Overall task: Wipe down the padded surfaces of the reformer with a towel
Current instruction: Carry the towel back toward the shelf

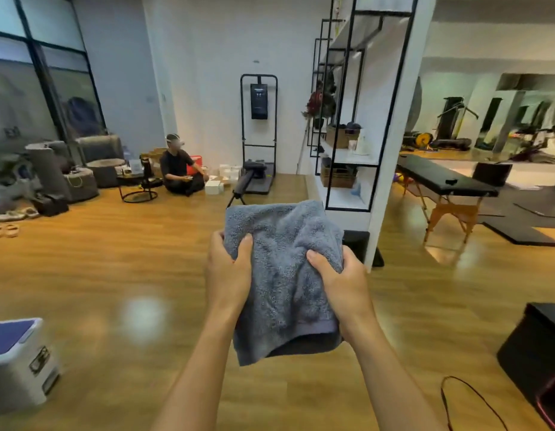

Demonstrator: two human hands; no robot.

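We see a plain blue-grey towel (282,275) near the middle, over a honey-brown wooden floor (114,275) with a plank pattern. At the near left, a white container (24,377) has a purple-blue lid (8,335). Far right, the massage table (441,177) is black on orange-brown legs (450,210). The shelving unit (391,144) is white, framed in black.

Black massage table (441,177) beyond shelving (357,119)
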